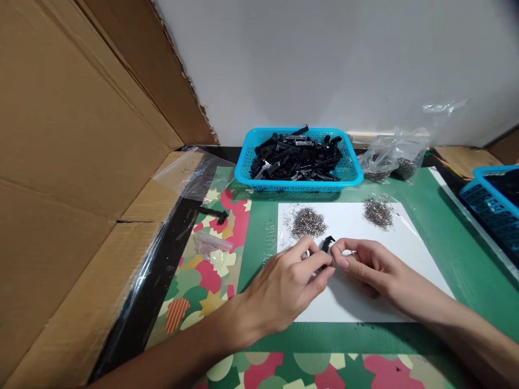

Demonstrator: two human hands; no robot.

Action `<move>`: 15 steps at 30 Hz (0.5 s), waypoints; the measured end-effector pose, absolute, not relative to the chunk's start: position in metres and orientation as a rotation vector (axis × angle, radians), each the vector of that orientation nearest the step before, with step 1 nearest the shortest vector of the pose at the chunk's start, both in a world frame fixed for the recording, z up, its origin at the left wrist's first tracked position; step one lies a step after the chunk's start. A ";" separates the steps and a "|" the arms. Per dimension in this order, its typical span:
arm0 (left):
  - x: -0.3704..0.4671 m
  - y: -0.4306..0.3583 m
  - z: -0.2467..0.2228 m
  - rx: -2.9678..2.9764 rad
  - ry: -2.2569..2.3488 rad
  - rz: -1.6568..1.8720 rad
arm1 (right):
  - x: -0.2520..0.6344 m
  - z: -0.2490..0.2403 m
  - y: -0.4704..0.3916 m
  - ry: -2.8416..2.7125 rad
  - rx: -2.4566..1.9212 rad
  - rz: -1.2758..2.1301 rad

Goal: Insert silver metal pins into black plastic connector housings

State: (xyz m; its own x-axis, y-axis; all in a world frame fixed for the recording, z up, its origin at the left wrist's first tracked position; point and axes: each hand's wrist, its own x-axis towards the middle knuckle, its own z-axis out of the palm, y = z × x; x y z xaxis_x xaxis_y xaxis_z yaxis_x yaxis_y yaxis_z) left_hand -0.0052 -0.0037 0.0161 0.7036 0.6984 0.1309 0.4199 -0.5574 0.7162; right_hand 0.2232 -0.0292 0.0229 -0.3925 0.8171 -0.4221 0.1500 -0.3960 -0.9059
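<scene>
My left hand (286, 283) has its fingers closed round a small black plastic part (327, 243), whose upper end pokes out above the fingertips. Right beside that part, thumb and index finger of my right hand (373, 266) are pinched together; whatever is between them is too small to make out. Both hands are over a white sheet of paper (389, 300). Just beyond my left hand lies a pile of tiny metal pieces (308, 222), and a second, smaller metal pile (378, 212) sits farther right on the sheet.
A blue basket (292, 186) of black plastic parts stands against the wall, with clear bags (399, 162) of metal pieces alongside. Another blue basket (490, 202) is at right. Left are a lone black part (214, 213), a crumpled plastic bag (213, 246) and cardboard walls (60, 135).
</scene>
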 end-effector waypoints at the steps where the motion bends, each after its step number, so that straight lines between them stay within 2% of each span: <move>1: -0.005 -0.004 0.015 2.249 0.849 0.529 | 0.222 0.023 -0.030 -1.372 -1.353 1.799; 11: -0.007 -0.002 0.017 2.189 0.874 0.470 | 0.222 0.022 -0.031 -1.779 -1.388 1.350; 15: -0.007 -0.002 0.019 2.193 0.870 0.438 | 0.227 0.024 -0.028 -1.782 -1.413 1.261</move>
